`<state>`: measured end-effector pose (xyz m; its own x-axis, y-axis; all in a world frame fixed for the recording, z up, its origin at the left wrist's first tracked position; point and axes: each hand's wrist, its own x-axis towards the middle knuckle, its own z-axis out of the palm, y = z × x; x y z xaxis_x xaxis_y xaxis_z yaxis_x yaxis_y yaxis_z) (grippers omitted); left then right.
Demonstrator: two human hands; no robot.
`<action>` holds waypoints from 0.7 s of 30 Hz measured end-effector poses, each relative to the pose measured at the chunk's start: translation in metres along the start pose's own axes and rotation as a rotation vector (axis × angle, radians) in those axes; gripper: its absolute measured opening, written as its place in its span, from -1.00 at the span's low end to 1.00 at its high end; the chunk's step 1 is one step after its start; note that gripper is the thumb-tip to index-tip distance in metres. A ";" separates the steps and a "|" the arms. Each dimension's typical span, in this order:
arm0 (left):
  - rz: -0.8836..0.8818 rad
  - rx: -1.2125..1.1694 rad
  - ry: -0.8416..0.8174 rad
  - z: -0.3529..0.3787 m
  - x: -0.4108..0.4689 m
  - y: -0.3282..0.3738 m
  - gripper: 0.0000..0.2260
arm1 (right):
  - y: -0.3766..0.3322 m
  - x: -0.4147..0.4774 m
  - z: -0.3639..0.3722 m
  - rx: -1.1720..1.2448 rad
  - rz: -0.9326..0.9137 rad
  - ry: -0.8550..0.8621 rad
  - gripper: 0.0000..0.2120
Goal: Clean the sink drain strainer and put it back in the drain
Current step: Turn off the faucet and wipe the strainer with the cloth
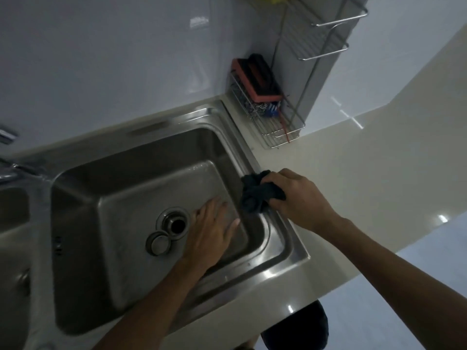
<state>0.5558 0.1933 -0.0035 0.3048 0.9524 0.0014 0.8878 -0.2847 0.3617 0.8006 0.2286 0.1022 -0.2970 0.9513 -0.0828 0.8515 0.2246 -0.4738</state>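
A steel sink (pixel 255 157) fills the middle of the view. Its round drain (pixel 174 222) stands uncovered, a dark hole inside a metal ring. The round metal strainer (pixel 158 243) lies on the basin floor, touching the drain's near-left edge. My left hand (pixel 211 229) hovers low inside the basin just right of the drain, fingers spread, holding nothing. My right hand (pixel 300 195) sits over the sink's right rim, closed around a crumpled dark cloth (pixel 255 195) that hangs over the rim.
A wire rack (pixel 275 127) on the beige counter (pixel 353 173) behind the sink holds a pink-and-black sponge (pixel 257 79) and steel wool. A taller wire shelf (pixel 321 34) stands by the wall. A faucet (pixel 10 170) and second basin lie at the left edge.
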 end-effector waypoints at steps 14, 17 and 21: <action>0.096 0.038 -0.563 0.045 -0.026 -0.099 -0.39 | -0.080 0.042 0.088 0.152 -0.006 0.003 -0.58; -0.066 -0.196 -0.541 0.037 -0.025 -0.103 -0.43 | -0.089 0.042 0.091 0.163 0.100 0.093 -0.67; -0.856 -1.226 -0.223 -0.032 -0.006 -0.092 -0.81 | -0.115 0.044 0.094 0.272 0.156 0.256 -0.76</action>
<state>0.4615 0.2174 -0.0071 0.0043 0.7112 -0.7030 0.0246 0.7027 0.7111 0.6490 0.2247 0.0707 -0.0263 0.9991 0.0328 0.7224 0.0417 -0.6902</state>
